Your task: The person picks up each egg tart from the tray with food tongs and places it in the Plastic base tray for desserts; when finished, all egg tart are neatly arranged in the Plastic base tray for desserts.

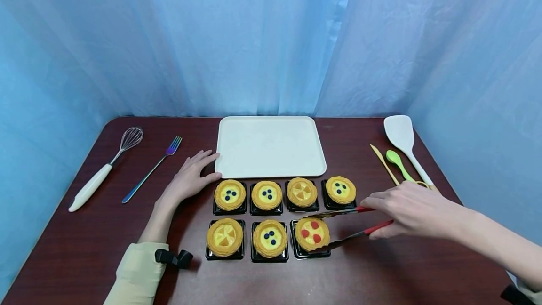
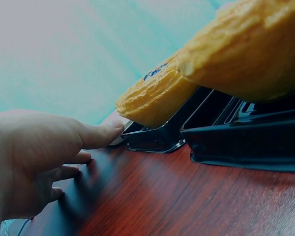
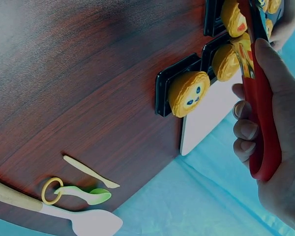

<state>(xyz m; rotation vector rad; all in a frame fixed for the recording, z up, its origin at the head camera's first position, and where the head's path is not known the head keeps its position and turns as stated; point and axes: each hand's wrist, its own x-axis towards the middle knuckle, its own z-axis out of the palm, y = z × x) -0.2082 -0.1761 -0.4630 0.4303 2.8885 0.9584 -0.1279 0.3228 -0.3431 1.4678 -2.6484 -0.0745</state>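
Seven yellow tarts in black holders stand in two rows in front of a white tray. My right hand grips red-handled tongs; their two arms straddle the red-topped tart at the right end of the near row. In the right wrist view my right hand is wrapped round the tongs' red handle. My left hand lies flat on the table by the tray's near left corner, holding nothing. In the left wrist view the left hand has its thumb tip by a black holder.
A whisk and a fork lie at the left of the dark wooden table. At the right lie a white spatula, a green spoon and a yellow stick. Blue curtains enclose the table.
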